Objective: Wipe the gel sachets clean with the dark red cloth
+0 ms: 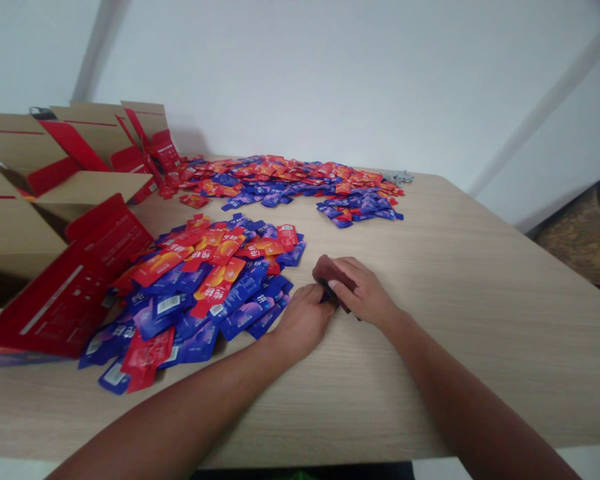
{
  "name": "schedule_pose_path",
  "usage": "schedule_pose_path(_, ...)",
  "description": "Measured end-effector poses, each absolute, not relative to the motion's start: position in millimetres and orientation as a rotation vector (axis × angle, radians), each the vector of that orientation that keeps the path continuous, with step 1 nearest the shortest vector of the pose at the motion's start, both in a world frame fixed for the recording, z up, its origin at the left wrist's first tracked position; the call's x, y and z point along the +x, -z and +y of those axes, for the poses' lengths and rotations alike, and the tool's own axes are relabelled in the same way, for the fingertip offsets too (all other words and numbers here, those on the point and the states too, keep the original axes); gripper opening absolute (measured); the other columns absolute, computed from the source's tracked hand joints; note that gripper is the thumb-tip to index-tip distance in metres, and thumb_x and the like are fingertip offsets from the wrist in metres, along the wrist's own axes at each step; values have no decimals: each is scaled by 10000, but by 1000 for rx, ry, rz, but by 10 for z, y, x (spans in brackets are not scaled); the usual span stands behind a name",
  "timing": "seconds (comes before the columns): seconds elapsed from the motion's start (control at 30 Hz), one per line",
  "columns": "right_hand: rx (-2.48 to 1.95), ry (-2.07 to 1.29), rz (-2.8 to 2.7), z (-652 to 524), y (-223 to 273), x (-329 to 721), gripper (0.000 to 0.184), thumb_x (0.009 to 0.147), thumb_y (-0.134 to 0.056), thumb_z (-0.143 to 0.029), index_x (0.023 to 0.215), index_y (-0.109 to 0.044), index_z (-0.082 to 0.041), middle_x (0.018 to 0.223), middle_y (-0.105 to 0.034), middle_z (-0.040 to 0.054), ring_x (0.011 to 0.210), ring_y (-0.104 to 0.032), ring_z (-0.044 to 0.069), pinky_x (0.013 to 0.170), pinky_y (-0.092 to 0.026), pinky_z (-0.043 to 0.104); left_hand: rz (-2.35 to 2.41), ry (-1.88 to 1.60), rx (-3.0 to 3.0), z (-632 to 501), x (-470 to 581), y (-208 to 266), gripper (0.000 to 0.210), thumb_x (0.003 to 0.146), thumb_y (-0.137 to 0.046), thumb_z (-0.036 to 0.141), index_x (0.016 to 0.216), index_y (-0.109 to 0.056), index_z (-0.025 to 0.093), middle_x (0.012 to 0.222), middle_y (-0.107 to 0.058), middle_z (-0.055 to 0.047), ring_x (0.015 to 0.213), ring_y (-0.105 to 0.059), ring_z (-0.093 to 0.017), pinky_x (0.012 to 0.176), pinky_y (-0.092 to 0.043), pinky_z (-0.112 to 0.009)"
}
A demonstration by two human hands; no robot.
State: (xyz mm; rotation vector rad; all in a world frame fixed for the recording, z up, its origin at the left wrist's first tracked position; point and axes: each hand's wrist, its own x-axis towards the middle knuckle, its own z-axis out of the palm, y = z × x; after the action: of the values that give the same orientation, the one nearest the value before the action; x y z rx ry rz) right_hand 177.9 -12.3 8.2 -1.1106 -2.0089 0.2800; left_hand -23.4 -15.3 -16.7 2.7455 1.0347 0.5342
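My right hand (364, 288) is closed around a dark brown, folded flat piece (334, 271), its thumb lying across the near side. Its exact kind does not show. My left hand (305, 319) is closed at the lower left edge of the same piece, with the fingertips partly hidden. Something small and dark shows between the two hands, too blurred to name. Just left of my left hand spreads a heap of blue and red-orange printed sachets (215, 293), lying loose over one another.
Open cardboard boxes (10, 220) with red flaps stand along the left. A long row of similar sachets (280, 175) lies at the back by the white wall (330, 80). Small grey pieces (399, 177) sit at its right end. The wooden table (480, 300) extends rightward.
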Motion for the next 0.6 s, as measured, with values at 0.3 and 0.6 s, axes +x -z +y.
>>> schedule_pose_path(0.3,-1350,-176,-2160,15,104,1804,484,1005,-583,-274,1487,-581,-230,1356,-680,134,1244,-599,320,1087,-502,517,1038,-535,2772,-154,-220,140,252,1052,-561,248,1122,-802,227,1152,-704,-99,1143,-615,-277,999,-500,-426)
schedule_pose_path(0.6,-1537,-69,-2059,103,166,1862,485,1023,-549,-291,1501,-567,-213,1323,-690,143,1214,-613,326,1073,-503,505,1027,-525,2709,-180,-225,75,306,1072,-511,246,1218,-779,230,1348,-681,-110,1236,-605,-290,1060,-483,-442)
